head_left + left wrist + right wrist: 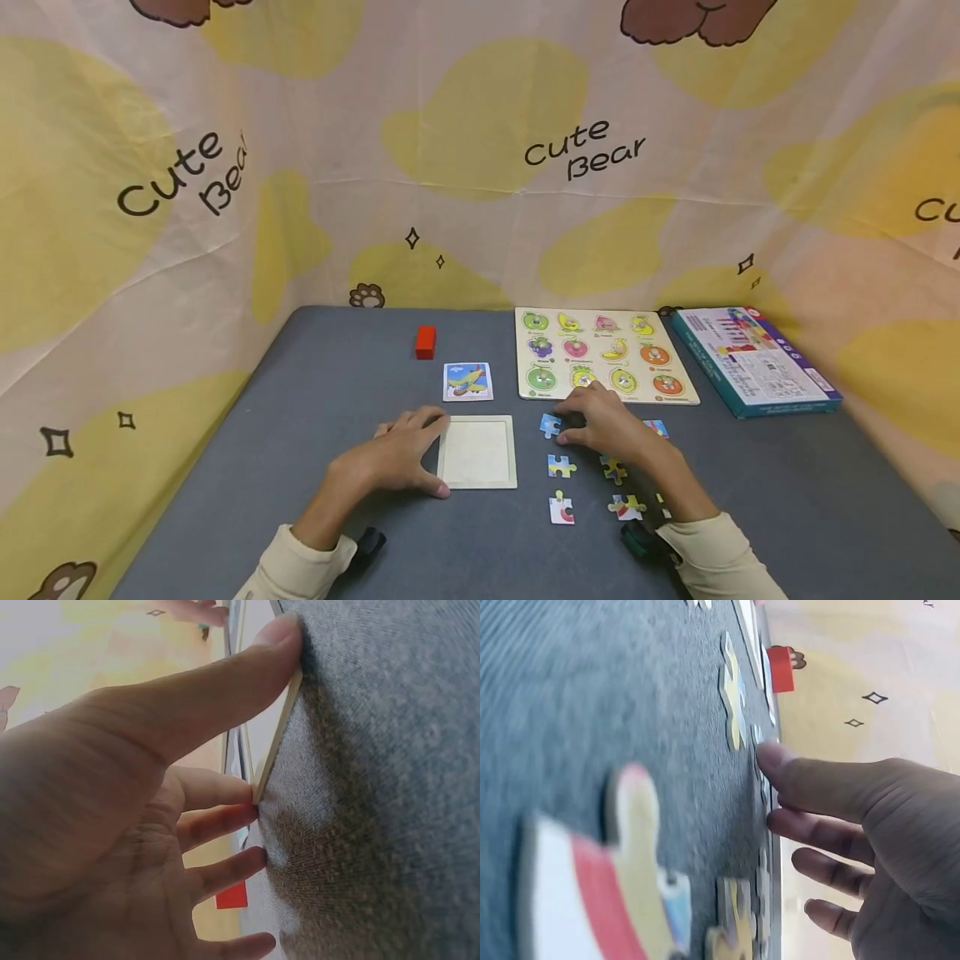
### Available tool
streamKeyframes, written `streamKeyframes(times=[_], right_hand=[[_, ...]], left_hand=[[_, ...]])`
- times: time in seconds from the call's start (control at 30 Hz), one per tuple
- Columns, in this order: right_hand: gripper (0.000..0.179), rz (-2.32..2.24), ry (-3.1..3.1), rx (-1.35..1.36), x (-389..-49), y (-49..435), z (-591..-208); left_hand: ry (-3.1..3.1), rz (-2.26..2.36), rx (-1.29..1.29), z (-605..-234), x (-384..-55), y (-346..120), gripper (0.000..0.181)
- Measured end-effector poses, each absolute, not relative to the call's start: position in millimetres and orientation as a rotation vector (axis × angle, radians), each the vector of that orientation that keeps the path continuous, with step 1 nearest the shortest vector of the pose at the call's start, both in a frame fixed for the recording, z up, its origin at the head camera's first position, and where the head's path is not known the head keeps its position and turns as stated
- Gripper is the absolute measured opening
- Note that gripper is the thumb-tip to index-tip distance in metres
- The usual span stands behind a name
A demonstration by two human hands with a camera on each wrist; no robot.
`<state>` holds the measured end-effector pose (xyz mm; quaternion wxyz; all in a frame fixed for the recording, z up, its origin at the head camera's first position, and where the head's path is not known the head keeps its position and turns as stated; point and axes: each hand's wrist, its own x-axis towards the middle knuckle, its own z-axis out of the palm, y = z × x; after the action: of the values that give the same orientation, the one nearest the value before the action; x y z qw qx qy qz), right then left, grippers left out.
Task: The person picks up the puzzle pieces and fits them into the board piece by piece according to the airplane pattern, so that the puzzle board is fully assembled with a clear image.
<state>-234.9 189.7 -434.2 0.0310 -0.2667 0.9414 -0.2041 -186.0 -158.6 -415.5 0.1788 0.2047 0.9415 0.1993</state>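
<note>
Blue piece (550, 426), partly hidden by right fingers (576, 436)

Tabletop (300, 433): plain dark grey-blue. Block (425, 342) near far edge: solid red. Card (468, 382): white border, yellow plane on blue. Tray (477, 452): pale cream. Puzzle pieces (558, 466) toward near edge: patches of blue, yellow, pink, white. Fruit board (596, 367) at far edge: cream ground, rows of green, yellow, pink, purple, orange fruit. Box (757, 360) by far right corner: teal sides, white printed top, purple strip. Cloth (465, 167): pale pink, yellow blobs, black lettering, brown paws. Sleeves (300, 562): cream.
</note>
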Motion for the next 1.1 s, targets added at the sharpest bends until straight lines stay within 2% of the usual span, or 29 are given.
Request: streamKeyframes(times=[0.3,1.1], right_hand=[[0.023,-0.598,2.933,-0.734,-234,184,-435],[0.014,-0.633,2.927,-0.761,-232,181,-437]], left_hand=[[2.666,0.557,0.573,-411,-186,-157,0.103],[2.647,0.515,0.548,-409,-184,-156,0.099]])
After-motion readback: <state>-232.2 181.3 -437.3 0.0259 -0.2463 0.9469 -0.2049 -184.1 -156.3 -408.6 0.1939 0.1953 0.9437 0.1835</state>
